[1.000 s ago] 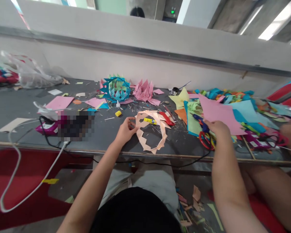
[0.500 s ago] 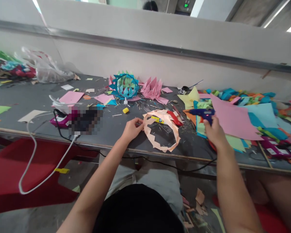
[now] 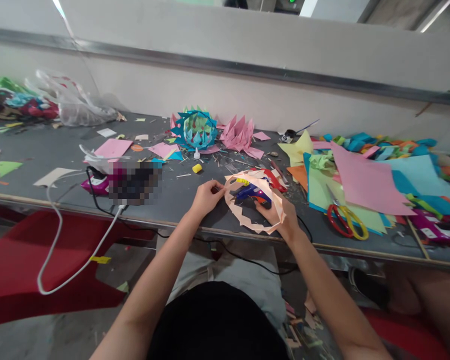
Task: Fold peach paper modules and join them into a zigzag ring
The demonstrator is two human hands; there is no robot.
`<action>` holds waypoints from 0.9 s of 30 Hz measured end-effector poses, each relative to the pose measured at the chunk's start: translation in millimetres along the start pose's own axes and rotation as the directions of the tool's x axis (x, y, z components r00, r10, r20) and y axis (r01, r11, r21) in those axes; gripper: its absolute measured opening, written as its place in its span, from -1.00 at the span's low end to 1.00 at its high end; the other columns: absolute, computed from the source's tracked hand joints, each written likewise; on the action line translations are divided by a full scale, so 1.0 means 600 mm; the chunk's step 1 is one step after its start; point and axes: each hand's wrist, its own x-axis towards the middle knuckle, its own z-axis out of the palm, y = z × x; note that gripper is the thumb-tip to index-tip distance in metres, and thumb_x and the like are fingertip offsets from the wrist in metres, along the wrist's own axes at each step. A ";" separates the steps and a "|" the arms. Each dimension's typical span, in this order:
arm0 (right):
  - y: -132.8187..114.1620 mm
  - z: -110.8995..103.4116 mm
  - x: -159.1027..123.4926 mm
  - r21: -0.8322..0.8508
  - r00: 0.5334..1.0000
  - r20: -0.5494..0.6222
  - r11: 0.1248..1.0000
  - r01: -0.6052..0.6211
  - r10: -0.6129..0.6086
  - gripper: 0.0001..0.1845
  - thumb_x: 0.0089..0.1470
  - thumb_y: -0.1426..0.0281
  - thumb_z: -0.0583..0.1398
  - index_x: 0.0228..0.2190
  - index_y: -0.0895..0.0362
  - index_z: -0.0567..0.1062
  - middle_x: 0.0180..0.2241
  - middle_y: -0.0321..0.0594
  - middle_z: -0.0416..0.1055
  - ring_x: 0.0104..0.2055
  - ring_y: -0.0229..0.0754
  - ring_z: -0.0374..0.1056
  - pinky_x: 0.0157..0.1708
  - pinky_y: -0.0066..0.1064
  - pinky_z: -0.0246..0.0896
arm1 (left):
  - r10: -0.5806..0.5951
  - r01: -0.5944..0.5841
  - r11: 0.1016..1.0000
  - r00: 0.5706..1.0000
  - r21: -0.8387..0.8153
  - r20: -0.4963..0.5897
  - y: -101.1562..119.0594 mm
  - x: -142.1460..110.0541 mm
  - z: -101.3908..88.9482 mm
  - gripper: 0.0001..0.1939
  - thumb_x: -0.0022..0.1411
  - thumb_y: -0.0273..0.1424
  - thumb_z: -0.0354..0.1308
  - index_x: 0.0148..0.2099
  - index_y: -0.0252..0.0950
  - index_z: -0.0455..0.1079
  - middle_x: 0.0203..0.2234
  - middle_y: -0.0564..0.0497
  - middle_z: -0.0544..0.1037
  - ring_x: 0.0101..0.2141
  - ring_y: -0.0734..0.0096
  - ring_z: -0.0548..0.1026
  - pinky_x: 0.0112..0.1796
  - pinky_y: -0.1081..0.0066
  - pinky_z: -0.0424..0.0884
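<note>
A peach paper ring with a zigzag edge [image 3: 247, 220] lies near the front of the grey table [image 3: 41, 150]. My left hand [image 3: 207, 196] pinches the ring's left end between its fingertips. My right hand [image 3: 281, 215] is closed on a blue glue gun [image 3: 250, 191], whose nozzle points left inside the ring toward the pinched end. The gun's black cord [image 3: 303, 227] runs over the table's front edge.
Red and yellow scissors [image 3: 347, 220] lie right of my right hand on sheets of coloured paper [image 3: 363, 182]. A teal paper flower [image 3: 195, 130] and a pink one [image 3: 239, 135] stand at the back. A white cable [image 3: 60, 230] hangs off the front. A plastic bag [image 3: 71, 102] lies far left.
My right hand picked the blue glue gun up from the paper pile at the right and brought it left into the peach ring. My left hand kept its pinch on the ring.
</note>
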 end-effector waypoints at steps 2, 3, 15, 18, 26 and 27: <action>-0.006 0.001 0.001 0.007 1.000 0.000 1.000 -0.003 0.003 -0.66 -0.04 0.22 0.11 -0.23 0.14 0.38 -0.22 -0.09 0.40 -0.17 -0.07 0.34 -0.24 -0.34 0.27 | 0.002 -0.002 1.000 1.000 -0.006 0.005 0.000 0.000 0.001 -0.86 0.02 -0.35 0.09 -0.46 -0.32 0.38 -0.60 0.08 0.44 -0.56 0.52 0.33 -0.52 0.52 0.22; -0.008 0.001 0.002 0.013 1.000 0.001 1.000 -0.007 0.007 -0.68 -0.04 0.22 0.12 -0.25 0.14 0.39 -0.22 -0.09 0.40 -0.17 -0.07 0.34 -0.24 -0.34 0.27 | 0.003 -0.003 1.000 1.000 -0.007 0.009 -0.001 0.000 0.001 -0.86 0.03 -0.35 0.09 -0.45 -0.32 0.38 -0.59 0.07 0.44 -0.56 0.51 0.34 -0.51 0.51 0.22; -0.011 -0.002 0.002 0.038 0.999 0.022 0.999 0.022 -0.023 -0.66 -0.03 0.30 0.11 -0.17 0.14 0.38 -0.19 -0.09 0.39 -0.16 -0.08 0.34 -0.21 -0.36 0.27 | 0.003 -0.003 1.000 1.000 -0.013 0.028 0.001 0.000 0.000 -0.87 0.02 -0.39 0.08 -0.44 -0.34 0.38 -0.57 0.05 0.46 -0.54 0.51 0.34 -0.50 0.51 0.22; -0.004 0.001 0.002 -0.009 1.000 0.012 1.000 0.018 -0.018 -0.66 -0.03 0.32 0.11 -0.17 0.14 0.38 -0.20 -0.09 0.40 -0.19 -0.08 0.35 -0.24 -0.35 0.28 | 0.007 -0.007 1.000 1.000 -0.006 0.026 -0.002 0.001 0.001 -0.87 0.03 -0.38 0.08 -0.43 -0.34 0.38 -0.57 0.05 0.45 -0.55 0.51 0.33 -0.51 0.51 0.20; 0.017 -0.004 0.006 -0.050 1.000 0.026 0.999 0.018 -0.017 -0.61 -0.03 0.41 0.08 -0.09 0.13 0.32 -0.16 -0.08 0.39 -0.13 -0.05 0.33 -0.21 -0.25 0.29 | -0.001 0.001 1.000 1.000 0.004 0.019 -0.004 0.002 0.002 -0.88 0.01 -0.37 0.09 -0.44 -0.32 0.38 -0.57 0.06 0.45 -0.55 0.51 0.33 -0.51 0.50 0.21; 0.016 -0.007 0.007 -0.060 1.000 0.028 0.998 0.015 -0.013 -0.62 -0.03 0.42 0.07 -0.11 0.14 0.33 -0.16 -0.06 0.39 -0.13 -0.04 0.33 -0.21 -0.25 0.28 | -0.002 0.002 1.000 1.000 0.006 0.019 -0.003 0.002 0.002 -0.89 0.01 -0.37 0.09 -0.45 -0.32 0.38 -0.58 0.06 0.45 -0.56 0.51 0.33 -0.51 0.50 0.21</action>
